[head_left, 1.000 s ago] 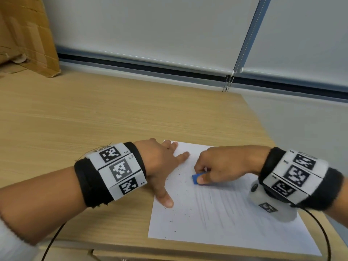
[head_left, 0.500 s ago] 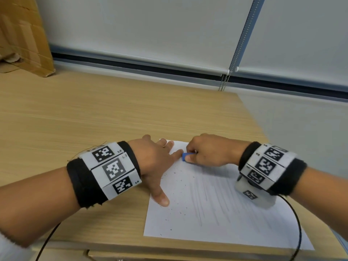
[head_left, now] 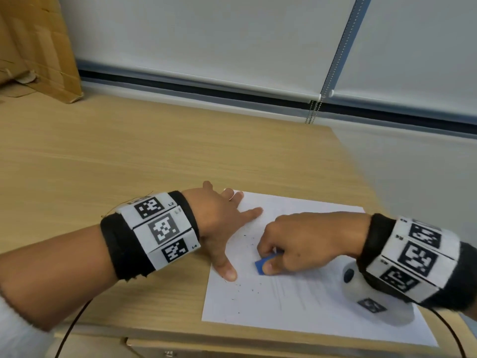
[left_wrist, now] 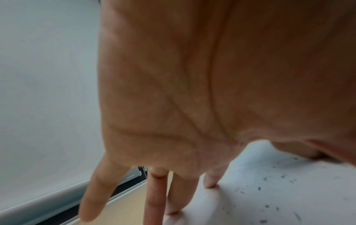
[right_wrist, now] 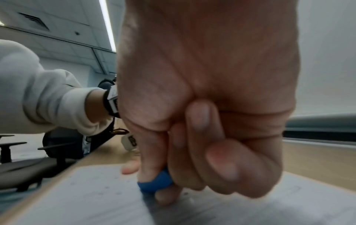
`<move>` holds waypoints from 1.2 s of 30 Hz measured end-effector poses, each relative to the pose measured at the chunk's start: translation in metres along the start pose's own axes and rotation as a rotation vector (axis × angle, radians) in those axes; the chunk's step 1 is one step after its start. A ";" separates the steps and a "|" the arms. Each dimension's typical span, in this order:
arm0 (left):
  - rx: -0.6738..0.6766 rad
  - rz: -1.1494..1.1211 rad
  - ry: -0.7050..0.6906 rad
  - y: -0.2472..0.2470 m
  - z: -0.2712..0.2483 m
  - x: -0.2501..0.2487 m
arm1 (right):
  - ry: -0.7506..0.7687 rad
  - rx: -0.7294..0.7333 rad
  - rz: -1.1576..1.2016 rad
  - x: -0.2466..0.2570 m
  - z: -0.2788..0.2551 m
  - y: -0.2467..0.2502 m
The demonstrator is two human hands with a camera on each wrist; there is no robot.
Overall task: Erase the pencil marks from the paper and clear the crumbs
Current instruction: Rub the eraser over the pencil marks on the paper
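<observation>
I see a white paper [head_left: 296, 301] lying flat at the near right corner of a wooden desk [head_left: 129, 156]. My left hand [head_left: 219, 223] rests on the paper's left edge, fingers straight and spread: the thumb and index fingertip press down on the sheet, and the other fingertips reach the paper's far left corner. From the left wrist view, the fingers [left_wrist: 154, 197] are fanned out, with their tips on the paper and desk. My right hand [head_left: 304, 241] is over the middle of the paper, curled, with thumb and fingers pinching a small blue eraser [head_left: 260, 266] whose lower end touches the sheet. Dark crumbs [head_left: 247, 285] are scattered on the paper around and below the eraser, mostly on the left half. Faint grey pencil marks [head_left: 296, 293] run across the paper's lower middle, just below the right hand. A cardboard box [head_left: 36, 47] sits well beyond the paper, at the desk's far left.
</observation>
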State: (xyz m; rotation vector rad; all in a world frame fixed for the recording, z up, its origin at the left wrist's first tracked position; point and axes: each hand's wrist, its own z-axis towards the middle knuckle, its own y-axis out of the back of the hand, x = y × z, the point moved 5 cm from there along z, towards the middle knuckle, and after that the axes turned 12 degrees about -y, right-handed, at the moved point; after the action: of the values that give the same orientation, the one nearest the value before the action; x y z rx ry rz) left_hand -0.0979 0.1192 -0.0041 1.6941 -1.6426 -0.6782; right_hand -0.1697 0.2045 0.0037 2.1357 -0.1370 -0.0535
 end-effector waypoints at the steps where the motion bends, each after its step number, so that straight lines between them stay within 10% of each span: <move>1: 0.000 -0.007 -0.002 0.000 0.000 0.000 | -0.025 -0.047 -0.009 -0.003 0.005 0.006; 36: -0.023 -0.009 0.010 -0.001 -0.002 0.001 | -0.130 -0.163 0.008 -0.020 -0.007 -0.002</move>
State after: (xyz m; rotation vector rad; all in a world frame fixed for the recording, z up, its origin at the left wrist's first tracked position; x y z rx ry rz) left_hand -0.0958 0.1180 -0.0036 1.6868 -1.6151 -0.6890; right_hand -0.1887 0.2135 0.0051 1.9685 -0.2110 -0.1927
